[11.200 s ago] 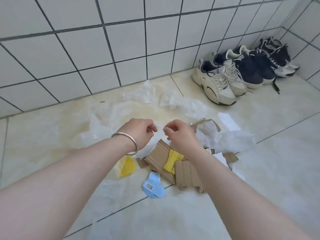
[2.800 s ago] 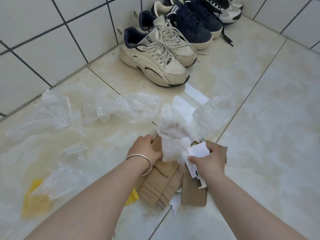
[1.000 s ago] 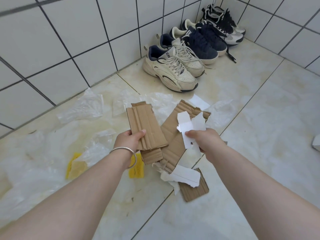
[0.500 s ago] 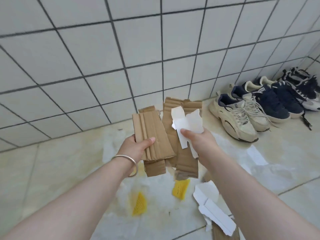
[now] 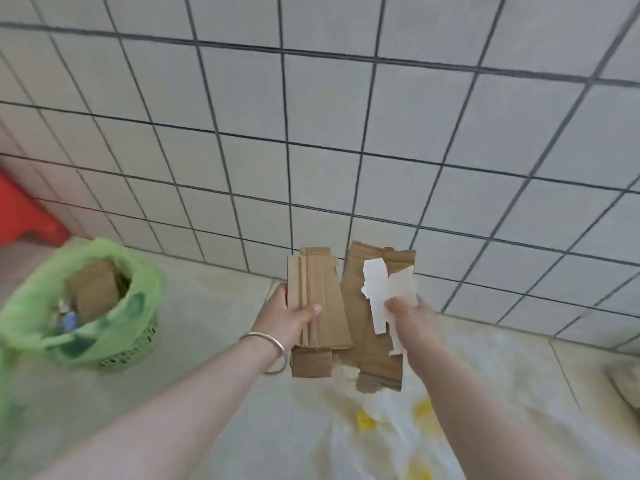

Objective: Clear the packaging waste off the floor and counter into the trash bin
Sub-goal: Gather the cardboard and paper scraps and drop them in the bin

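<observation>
My left hand (image 5: 289, 315), with a silver bangle on the wrist, grips a stack of brown cardboard strips (image 5: 317, 299) held upright in front of the tiled wall. My right hand (image 5: 412, 318) holds another cardboard piece (image 5: 375, 358) together with torn white paper (image 5: 381, 289). The trash bin (image 5: 133, 344), lined with a green bag (image 5: 41, 292), stands on the floor at the left, well apart from both hands; cardboard and other scraps lie inside it. Clear plastic wrap (image 5: 374, 441) and yellow foam netting bits (image 5: 365, 420) lie on the floor below my hands.
A white tiled wall (image 5: 346, 116) runs close behind. A red stool (image 5: 20, 216) stands at the far left beyond the bin. The edge of a shoe (image 5: 627, 386) shows at the right border.
The view has swung left, so the shoes have left the frame and the green-lined bin has come into sight. Both hands keep the same hold on cardboard and paper.
</observation>
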Available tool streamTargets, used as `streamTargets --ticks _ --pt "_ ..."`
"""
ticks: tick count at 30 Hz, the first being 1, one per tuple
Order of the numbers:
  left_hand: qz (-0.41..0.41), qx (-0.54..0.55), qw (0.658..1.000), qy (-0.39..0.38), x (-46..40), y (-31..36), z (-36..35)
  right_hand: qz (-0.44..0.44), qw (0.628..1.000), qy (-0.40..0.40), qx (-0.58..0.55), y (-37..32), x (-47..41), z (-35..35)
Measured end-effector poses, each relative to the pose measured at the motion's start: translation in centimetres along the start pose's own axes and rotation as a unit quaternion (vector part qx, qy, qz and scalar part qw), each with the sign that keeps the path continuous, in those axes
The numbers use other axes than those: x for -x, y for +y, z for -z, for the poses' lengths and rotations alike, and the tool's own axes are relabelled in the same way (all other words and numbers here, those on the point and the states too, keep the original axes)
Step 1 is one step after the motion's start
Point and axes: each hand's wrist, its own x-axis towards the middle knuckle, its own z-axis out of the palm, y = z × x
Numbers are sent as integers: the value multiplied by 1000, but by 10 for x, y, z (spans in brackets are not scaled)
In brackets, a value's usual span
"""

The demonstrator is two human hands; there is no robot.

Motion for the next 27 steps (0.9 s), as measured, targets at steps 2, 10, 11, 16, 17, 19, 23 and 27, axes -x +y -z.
streamTargets --ticks 2,10,11,16,17,19,23,27 --pt "-1 -3 999 32 -13 -10 56 5 1000 -7 22 -15 -3 -57" --pt "-40 -8 986 159 -46 -58 276 71 987 -132 54 -69 19 -320" --pt "-42 -8 983 179 -51 -63 302 94 983 -147 65 -76 23 -349" --pt "-41 49 963 262 -88 -94 396 181 962 -192 70 -92 25 -460" --pt "-27 65 961 266 -96 -103 404 183 961 -191 78 -88 23 -475" --pt "16 85 961 263 -109 -121 410 177 960 -186 114 -72 19 -498" --pt "97 73 962 243 -137 -156 410 151 954 -176 190 -33 6 -530" --pt "219 -66 958 171 -163 -179 413 82 940 -190 270 -1 -11 -549"
